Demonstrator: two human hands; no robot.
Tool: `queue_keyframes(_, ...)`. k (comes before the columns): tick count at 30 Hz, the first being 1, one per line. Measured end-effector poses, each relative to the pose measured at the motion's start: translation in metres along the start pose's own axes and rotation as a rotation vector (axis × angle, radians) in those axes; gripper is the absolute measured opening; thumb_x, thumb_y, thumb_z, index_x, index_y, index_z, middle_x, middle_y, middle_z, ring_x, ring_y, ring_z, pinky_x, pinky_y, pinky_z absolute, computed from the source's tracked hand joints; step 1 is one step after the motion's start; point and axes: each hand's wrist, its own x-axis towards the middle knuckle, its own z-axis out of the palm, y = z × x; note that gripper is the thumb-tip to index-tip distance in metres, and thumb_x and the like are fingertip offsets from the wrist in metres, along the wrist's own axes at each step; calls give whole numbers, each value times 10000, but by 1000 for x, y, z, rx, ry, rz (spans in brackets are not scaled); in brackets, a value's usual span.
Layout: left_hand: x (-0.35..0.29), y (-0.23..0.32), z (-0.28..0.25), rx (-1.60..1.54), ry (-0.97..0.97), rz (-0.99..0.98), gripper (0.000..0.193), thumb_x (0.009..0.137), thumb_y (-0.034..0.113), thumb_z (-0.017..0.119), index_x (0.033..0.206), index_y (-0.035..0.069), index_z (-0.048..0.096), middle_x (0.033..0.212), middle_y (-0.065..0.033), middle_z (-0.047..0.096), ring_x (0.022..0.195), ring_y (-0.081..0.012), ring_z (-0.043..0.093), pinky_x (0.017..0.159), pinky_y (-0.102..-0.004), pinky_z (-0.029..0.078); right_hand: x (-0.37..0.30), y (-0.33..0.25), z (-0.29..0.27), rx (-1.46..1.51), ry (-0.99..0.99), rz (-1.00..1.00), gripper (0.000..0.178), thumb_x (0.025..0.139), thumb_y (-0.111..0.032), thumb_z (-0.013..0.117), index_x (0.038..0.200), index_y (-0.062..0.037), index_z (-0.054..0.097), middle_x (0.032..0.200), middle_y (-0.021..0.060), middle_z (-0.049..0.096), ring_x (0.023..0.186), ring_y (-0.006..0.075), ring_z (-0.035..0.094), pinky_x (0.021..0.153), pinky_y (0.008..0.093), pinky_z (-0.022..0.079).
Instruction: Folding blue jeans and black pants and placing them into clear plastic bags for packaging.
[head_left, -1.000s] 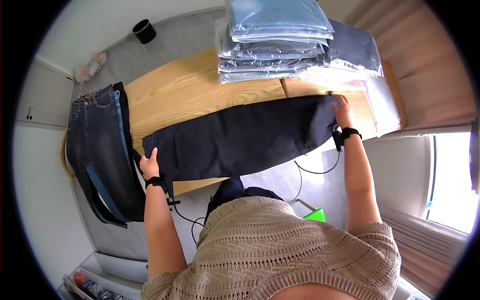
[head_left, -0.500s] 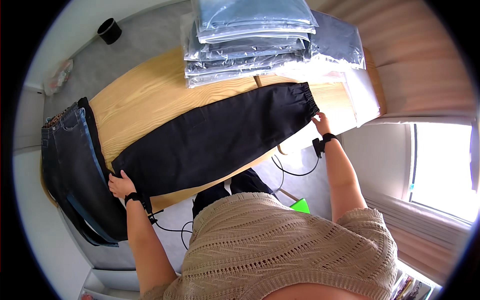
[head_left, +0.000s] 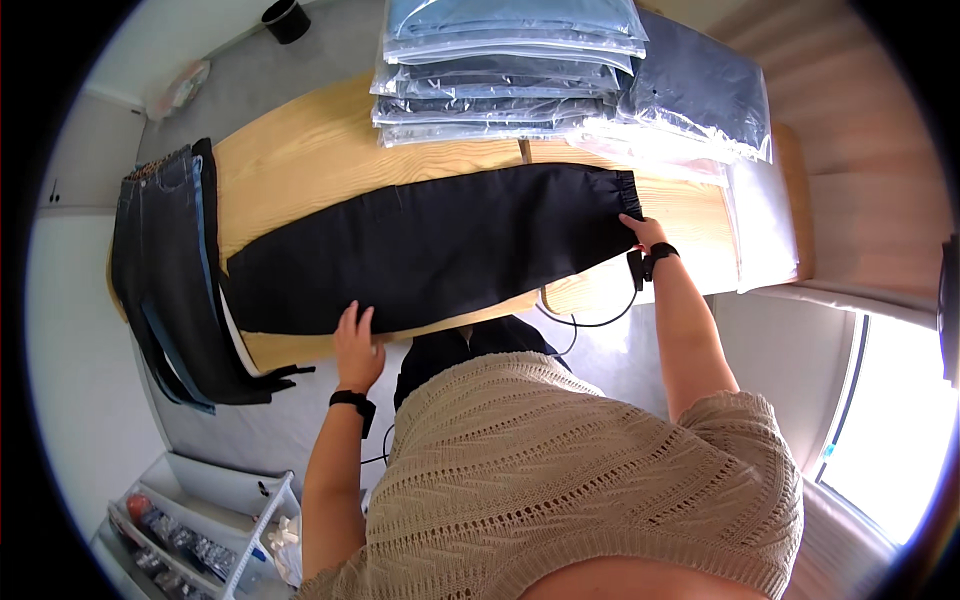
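Black trousers (head_left: 430, 250) lie flat and lengthwise across a wooden table (head_left: 290, 150), their gathered elastic end at the right. At that end's near corner, my right hand (head_left: 645, 232) pinches the cloth, thumb on top and the other fingers partly hidden. My left hand (head_left: 357, 350) is at the near edge of the trousers, left of the middle, fingers spread and fingertips against the cloth. Each wrist wears a black band with a small device.
Clear-bagged folded garments form a tall stack (head_left: 510, 80) at the back. Several jeans (head_left: 165, 260) hang over the table's left end. A black bin (head_left: 286, 20) stands on the floor beyond. White storage trays (head_left: 215, 500) sit at lower left. A cable (head_left: 590, 323) loops below my right wrist.
My left hand has left the trousers' left end and moved right along the near edge, its fingers spreading. My right hand stays at the elastic corner. The whole view has shifted slightly.
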Motion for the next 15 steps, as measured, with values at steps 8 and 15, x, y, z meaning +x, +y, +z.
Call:
queue_keyframes(8,1,40,47,50,5,-155,664,732,200,717,1310,91,410,1359,-125,399,1249,-329,366,1005,-444,320,-58,-15,-67,-92,241,-630,462,777,-321,718,1003,66,606,839,147,659,744,202,612,703,323,473)
queue_keyframes(15,30,51,62,-51,97,-124,279,818,205,605,1064,77,635,1111,-123,550,1029,-339,500,869,-426,425,-34,-10,-39,-3,418,-795,210,848,-193,635,968,-20,626,834,114,655,768,225,626,715,318,485)
